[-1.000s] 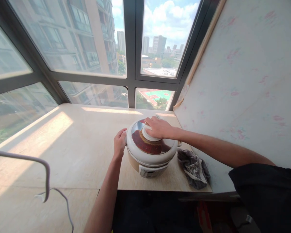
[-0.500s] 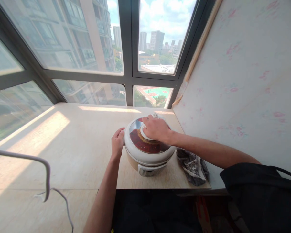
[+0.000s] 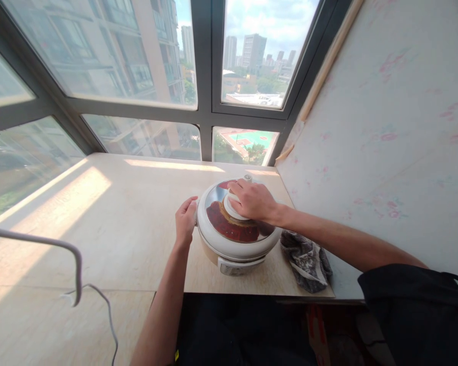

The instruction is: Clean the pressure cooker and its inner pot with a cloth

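Note:
A round electric pressure cooker [image 3: 238,249] with a white rim and a control panel at its front stands on the tabletop. Its lid [image 3: 232,230] is on, shiny silver and dark red, with a steam valve [image 3: 248,177] at the back. My left hand [image 3: 185,219] is closed around the cooker's left side handle, which the fingers mostly hide. On top of the lid, my right hand [image 3: 254,201] grips the white lid handle [image 3: 231,207], with the fingers bent over it. A grey, crumpled cloth [image 3: 307,262] lies just right of the cooker.
The pale tabletop [image 3: 148,213] runs up to the window frame [image 3: 206,119]. A patterned wall [image 3: 397,152] borders it on the right. At the left, a grey curved tube [image 3: 77,264] rises in front of the table, with a thin cable [image 3: 109,307] nearby.
My view has shifted slightly. Both hands keep their hold on the cooker, and my right hand has turned a little on the lid handle. The lid remains in place.

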A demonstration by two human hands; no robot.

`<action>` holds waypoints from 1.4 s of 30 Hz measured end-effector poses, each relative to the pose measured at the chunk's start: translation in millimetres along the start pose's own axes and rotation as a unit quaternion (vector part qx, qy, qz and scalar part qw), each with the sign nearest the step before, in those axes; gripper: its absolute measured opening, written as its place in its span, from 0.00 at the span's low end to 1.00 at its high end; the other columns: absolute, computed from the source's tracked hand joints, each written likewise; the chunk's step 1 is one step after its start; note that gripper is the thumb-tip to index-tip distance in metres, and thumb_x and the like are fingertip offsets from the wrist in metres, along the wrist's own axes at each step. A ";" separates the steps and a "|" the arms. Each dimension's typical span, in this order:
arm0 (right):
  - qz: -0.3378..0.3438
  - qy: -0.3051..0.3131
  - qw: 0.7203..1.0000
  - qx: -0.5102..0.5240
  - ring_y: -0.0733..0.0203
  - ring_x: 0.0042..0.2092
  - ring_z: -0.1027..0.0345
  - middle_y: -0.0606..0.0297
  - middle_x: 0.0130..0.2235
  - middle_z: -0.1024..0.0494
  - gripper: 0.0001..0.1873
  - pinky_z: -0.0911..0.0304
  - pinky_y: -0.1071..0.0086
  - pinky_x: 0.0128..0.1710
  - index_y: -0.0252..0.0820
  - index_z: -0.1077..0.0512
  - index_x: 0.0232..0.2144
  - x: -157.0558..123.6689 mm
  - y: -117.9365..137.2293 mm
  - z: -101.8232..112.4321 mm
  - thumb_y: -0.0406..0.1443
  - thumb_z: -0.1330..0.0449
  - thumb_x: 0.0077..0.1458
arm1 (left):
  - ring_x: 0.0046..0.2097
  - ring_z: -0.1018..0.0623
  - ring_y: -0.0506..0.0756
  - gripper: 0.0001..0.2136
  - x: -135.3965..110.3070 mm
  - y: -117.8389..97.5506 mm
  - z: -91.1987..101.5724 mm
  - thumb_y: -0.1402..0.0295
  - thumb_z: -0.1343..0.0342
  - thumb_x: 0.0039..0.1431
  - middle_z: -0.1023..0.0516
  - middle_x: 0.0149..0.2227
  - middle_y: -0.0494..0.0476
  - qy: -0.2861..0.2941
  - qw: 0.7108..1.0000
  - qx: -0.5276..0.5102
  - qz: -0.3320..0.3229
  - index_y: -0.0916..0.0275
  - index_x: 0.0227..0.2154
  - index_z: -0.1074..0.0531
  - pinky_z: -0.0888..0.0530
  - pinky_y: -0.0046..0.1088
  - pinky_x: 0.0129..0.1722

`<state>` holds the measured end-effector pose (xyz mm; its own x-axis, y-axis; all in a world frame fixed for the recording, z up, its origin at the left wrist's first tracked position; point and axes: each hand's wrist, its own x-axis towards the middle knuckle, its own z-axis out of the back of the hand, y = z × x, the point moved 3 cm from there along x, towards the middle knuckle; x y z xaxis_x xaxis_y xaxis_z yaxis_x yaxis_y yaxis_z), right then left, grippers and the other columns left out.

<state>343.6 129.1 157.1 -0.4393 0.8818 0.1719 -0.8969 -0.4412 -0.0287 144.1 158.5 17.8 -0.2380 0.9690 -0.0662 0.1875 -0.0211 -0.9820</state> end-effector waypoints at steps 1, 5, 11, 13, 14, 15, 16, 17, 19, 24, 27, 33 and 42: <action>0.008 -0.003 1.000 -0.002 0.47 0.45 0.30 0.49 0.51 0.24 0.22 0.41 0.64 0.35 0.38 0.31 0.56 0.2 -1.0 -0.1 0.41 0.50 0.65 | 0.20 0.38 0.46 0.23 0.0 0.0 0.0 0.55 0.40 0.49 0.31 0.22 0.47 0.000 1.000 -0.001 -0.001 0.67 0.43 0.22 0.42 0.22 0.17; 0.064 -0.004 0.998 -0.015 0.50 0.42 0.31 0.51 0.47 0.23 0.20 0.45 0.64 0.33 0.38 0.29 0.53 2.4 -6.7 -1.0 0.43 0.50 0.66 | 0.19 0.39 0.46 0.23 -0.1 -0.3 -0.4 0.55 0.40 0.49 0.32 0.21 0.47 0.001 1.000 -0.001 0.001 0.67 0.43 0.22 0.43 0.22 0.17; 0.182 0.003 0.983 -0.014 0.53 0.40 0.33 0.52 0.45 0.24 0.21 0.47 0.66 0.33 0.37 0.29 0.53 9.0 -18.2 -5.8 0.44 0.49 0.65 | 0.20 0.39 0.46 0.23 -0.2 -0.6 -0.2 0.56 0.39 0.49 0.31 0.21 0.48 -0.004 1.000 0.002 -0.008 0.68 0.43 0.21 0.41 0.22 0.19; 0.205 -0.004 0.979 -0.003 0.54 0.40 0.33 0.52 0.45 0.24 0.21 0.47 0.66 0.33 0.38 0.29 0.53 10.2 -20.9 -7.0 0.44 0.49 0.66 | 0.20 0.38 0.46 0.23 -0.3 -0.6 -0.3 0.55 0.39 0.49 0.30 0.22 0.48 -0.003 1.000 0.004 -0.007 0.67 0.44 0.21 0.41 0.23 0.19; 0.211 -0.007 0.977 0.002 0.55 0.39 0.33 0.52 0.45 0.24 0.21 0.46 0.67 0.33 0.38 0.29 0.53 10.5 -21.8 -7.5 0.44 0.49 0.66 | 0.20 0.38 0.47 0.24 -0.4 -0.7 -0.4 0.55 0.39 0.49 0.30 0.22 0.48 -0.003 1.000 0.005 -0.005 0.67 0.44 0.21 0.41 0.23 0.19; 0.215 -0.011 0.977 0.005 0.55 0.39 0.33 0.53 0.45 0.24 0.21 0.46 0.67 0.33 0.38 0.29 0.53 10.5 -22.4 -7.9 0.44 0.49 0.66 | 0.20 0.38 0.47 0.23 -0.5 -1.0 -0.5 0.55 0.39 0.49 0.30 0.22 0.48 -0.004 1.000 0.005 -0.003 0.67 0.44 0.21 0.41 0.23 0.19; 0.216 -0.014 0.976 0.006 0.55 0.39 0.32 0.53 0.45 0.23 0.21 0.46 0.67 0.33 0.38 0.29 0.52 10.4 -22.6 -8.1 0.44 0.49 0.66 | 0.21 0.38 0.47 0.23 -0.5 -1.3 -0.6 0.56 0.39 0.49 0.29 0.22 0.48 -0.005 1.000 0.004 -0.003 0.67 0.44 0.21 0.41 0.23 0.20; 0.215 -0.016 0.977 0.005 0.55 0.40 0.32 0.53 0.45 0.23 0.21 0.46 0.67 0.33 0.38 0.29 0.52 10.1 -22.6 -8.2 0.45 0.49 0.67 | 0.21 0.37 0.47 0.23 -0.6 -1.7 -0.7 0.56 0.39 0.49 0.29 0.22 0.48 -0.007 1.000 0.004 -0.003 0.67 0.44 0.21 0.40 0.23 0.20; 0.209 -0.016 0.978 -0.002 0.55 0.41 0.31 0.53 0.45 0.23 0.21 0.46 0.67 0.33 0.38 0.28 0.53 9.6 -21.8 -8.1 0.45 0.50 0.67 | 0.22 0.35 0.48 0.23 -0.6 -2.3 -0.8 0.56 0.39 0.48 0.29 0.22 0.49 -0.010 1.000 0.002 -0.004 0.67 0.43 0.21 0.38 0.23 0.22; 0.196 0.004 0.981 0.000 0.54 0.42 0.30 0.54 0.48 0.23 0.20 0.44 0.67 0.34 0.40 0.29 0.54 10.4 -20.2 -3.3 0.44 0.47 0.67 | 0.23 0.33 0.49 0.23 -0.9 -2.6 -0.8 0.56 0.38 0.47 0.27 0.23 0.50 -0.006 1.000 -0.003 -0.006 0.68 0.42 0.21 0.36 0.24 0.24; 0.195 0.022 0.980 0.008 0.55 0.41 0.29 0.55 0.49 0.22 0.20 0.43 0.67 0.35 0.42 0.29 0.55 12.2 -20.3 1.2 0.45 0.45 0.66 | 0.24 0.33 0.49 0.23 -0.9 -2.3 -0.5 0.56 0.38 0.46 0.26 0.25 0.51 -0.008 1.000 -0.008 -0.004 0.68 0.43 0.21 0.36 0.24 0.24; 0.180 0.030 0.983 0.015 0.54 0.43 0.27 0.56 0.49 0.22 0.20 0.42 0.67 0.35 0.43 0.28 0.55 12.1 -19.7 4.4 0.45 0.45 0.66 | 0.23 0.34 0.48 0.24 -0.8 -2.2 -0.1 0.55 0.38 0.45 0.24 0.26 0.53 -0.017 1.000 -0.010 -0.004 0.69 0.42 0.20 0.38 0.24 0.21; 0.299 -0.133 0.944 -0.041 0.48 0.51 0.30 0.48 0.56 0.26 0.24 0.34 0.57 0.46 0.41 0.29 0.56 -1.1 -26.5 33.2 0.48 0.43 0.65 | 0.24 0.31 0.49 0.23 -0.6 -0.7 0.8 0.55 0.37 0.47 0.23 0.27 0.54 -0.023 1.000 -0.011 -0.011 0.68 0.42 0.20 0.36 0.23 0.23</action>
<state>369.5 134.2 190.3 -0.8501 0.4015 0.3406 -0.4982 -0.8227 -0.2736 143.4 157.7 18.3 -0.2855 0.9569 -0.0540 0.2021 0.0050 -0.9794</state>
